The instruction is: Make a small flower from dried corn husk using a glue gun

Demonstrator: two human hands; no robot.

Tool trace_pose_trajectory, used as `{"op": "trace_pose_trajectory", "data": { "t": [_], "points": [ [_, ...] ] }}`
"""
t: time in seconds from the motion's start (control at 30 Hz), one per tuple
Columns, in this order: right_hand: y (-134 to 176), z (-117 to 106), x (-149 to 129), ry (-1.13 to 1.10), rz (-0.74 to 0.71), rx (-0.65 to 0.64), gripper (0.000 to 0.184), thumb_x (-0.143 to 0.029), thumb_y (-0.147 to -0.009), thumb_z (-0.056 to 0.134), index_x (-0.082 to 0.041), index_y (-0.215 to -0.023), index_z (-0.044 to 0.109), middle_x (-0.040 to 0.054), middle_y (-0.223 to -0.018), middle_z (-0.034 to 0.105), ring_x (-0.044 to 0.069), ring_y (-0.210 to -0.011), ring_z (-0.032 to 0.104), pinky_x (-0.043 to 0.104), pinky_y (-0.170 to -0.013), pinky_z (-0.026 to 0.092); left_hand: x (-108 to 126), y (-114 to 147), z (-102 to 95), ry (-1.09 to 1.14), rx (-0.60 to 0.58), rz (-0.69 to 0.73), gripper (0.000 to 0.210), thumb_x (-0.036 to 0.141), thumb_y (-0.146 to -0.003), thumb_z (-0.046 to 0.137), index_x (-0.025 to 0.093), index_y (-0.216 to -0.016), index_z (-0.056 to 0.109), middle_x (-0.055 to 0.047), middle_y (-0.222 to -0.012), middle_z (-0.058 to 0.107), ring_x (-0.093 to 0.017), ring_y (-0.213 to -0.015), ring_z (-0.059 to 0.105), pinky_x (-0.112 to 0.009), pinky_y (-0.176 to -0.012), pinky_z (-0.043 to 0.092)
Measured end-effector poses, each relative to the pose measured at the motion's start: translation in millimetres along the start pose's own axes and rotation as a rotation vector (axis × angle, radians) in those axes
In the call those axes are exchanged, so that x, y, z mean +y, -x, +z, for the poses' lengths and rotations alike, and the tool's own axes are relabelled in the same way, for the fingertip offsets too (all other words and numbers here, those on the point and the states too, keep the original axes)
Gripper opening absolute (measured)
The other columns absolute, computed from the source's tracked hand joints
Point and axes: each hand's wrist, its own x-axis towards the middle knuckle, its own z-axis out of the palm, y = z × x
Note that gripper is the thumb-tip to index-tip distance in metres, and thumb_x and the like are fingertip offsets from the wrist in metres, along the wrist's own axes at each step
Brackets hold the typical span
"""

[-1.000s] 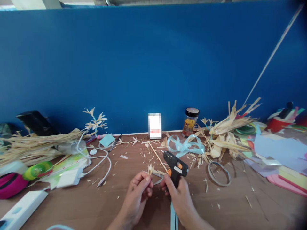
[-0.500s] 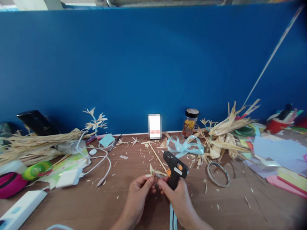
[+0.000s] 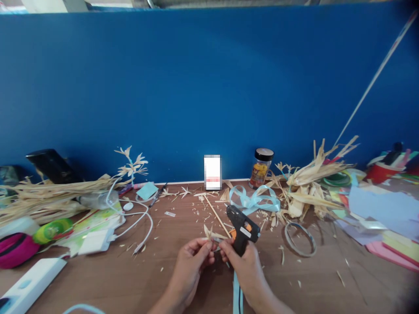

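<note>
My left hand (image 3: 194, 261) is closed, pinching a small pale flower of dried husk strips (image 3: 208, 233) between thumb and fingers, its pointed petals standing up. My right hand (image 3: 245, 264) is wrapped round the handle of a black hot glue gun (image 3: 241, 224) with an orange trigger; the nozzle points up and left, away from the flower. Its thumb and forefinger also pinch close to the flower's right side, where a thin greyish piece shows; I cannot make out what it is. Below the right hand runs a light blue ribbon (image 3: 236, 292) with a dark cord along it.
A thin wooden stick (image 3: 216, 214), husk scraps and a looped blue ribbon (image 3: 253, 199) lie ahead. A lidded jar (image 3: 261, 168) stands by the blue partition. Tape roll (image 3: 300, 239) and papers sit right; husk bundle (image 3: 59, 198), white cables and power strip (image 3: 31, 285) left.
The glue gun and my right hand have shifted slightly to the right and tilted a little. My left hand keeps its pinch on the flower. The whole view has drifted slightly.
</note>
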Motion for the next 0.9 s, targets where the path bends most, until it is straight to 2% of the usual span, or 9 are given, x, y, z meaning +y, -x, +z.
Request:
{"op": "trace_pose_trajectory", "data": {
  "t": [0.13, 0.23, 0.37, 0.53, 0.67, 0.9],
  "points": [
    [1.7, 0.4, -0.5, 0.033, -0.005, 0.018, 0.029, -0.039, -0.061, 0.066, -0.011, -0.067, 0.061, 0.0045, -0.053, 0.064, 0.017, -0.048, 0.059, 0.024, -0.044, 0.049, -2.6, 1.2, -1.3, -0.107, 0.012, 0.052, 0.016, 0.027, -0.066, 0.067, 0.013, -0.072, 0.064, 0.0, -0.064, 0.061, -0.007, -0.055, 0.051, -0.017, -0.054, 0.044],
    [1.8, -1.0, 2.1, 0.105, -0.045, 0.007, 0.025, -0.036, -0.062, 0.066, -0.012, -0.065, 0.064, 0.0037, -0.052, 0.064, 0.016, -0.046, 0.058, 0.022, -0.043, 0.047, -3.3, 3.5, -1.4, -0.288, 0.008, 0.137, 0.016, 0.029, -0.07, 0.063, 0.013, -0.069, 0.062, 0.001, -0.057, 0.058, -0.008, -0.052, 0.05, -0.017, -0.05, 0.041],
    [0.6, -3.0, 7.1, 0.19, -0.179, -0.024, 0.018, -0.031, -0.064, 0.065, -0.013, -0.064, 0.066, 0.0036, -0.056, 0.065, 0.017, -0.052, 0.06, 0.022, -0.049, 0.048, -0.7, 7.3, 0.2, -0.622, 0.057, 0.361, 0.017, 0.029, -0.073, 0.058, 0.014, -0.067, 0.063, -0.001, -0.061, 0.061, -0.012, -0.057, 0.053, -0.02, -0.054, 0.041],
    [0.4, -3.5, 7.2, 0.214, -0.25, 0.01, 0.014, -0.028, -0.064, 0.064, -0.014, -0.065, 0.065, 0.0039, -0.061, 0.066, 0.018, -0.059, 0.061, 0.025, -0.059, 0.05, 0.7, 8.3, -0.8, -0.922, 0.104, 0.598, 0.017, 0.022, -0.075, 0.054, 0.015, -0.061, 0.061, -0.001, -0.058, 0.059, -0.013, -0.057, 0.054, -0.02, -0.054, 0.04],
    [1.4, -3.9, 2.2, 0.18, -0.277, 0.01, 0.012, -0.027, -0.063, 0.064, -0.014, -0.064, 0.064, 0.0031, -0.061, 0.065, 0.018, -0.061, 0.061, 0.025, -0.061, 0.051, -0.9, 7.2, -2.9, -1.005, 0.069, 0.666, 0.016, 0.019, -0.075, 0.052, 0.016, -0.062, 0.062, -0.001, -0.056, 0.058, -0.012, -0.054, 0.053, -0.019, -0.052, 0.04],
    [0.9, -4.9, -1.2, 0.176, -0.24, -0.01, 0.018, -0.031, -0.065, 0.063, -0.013, -0.068, 0.065, 0.0055, -0.062, 0.066, 0.019, -0.06, 0.061, 0.026, -0.059, 0.051, 2.6, 9.2, 0.6, -0.984, 0.026, 0.698, 0.016, 0.018, -0.077, 0.051, 0.017, -0.067, 0.064, -0.002, -0.062, 0.062, -0.013, -0.058, 0.056, -0.019, -0.055, 0.043]
  ]
}}
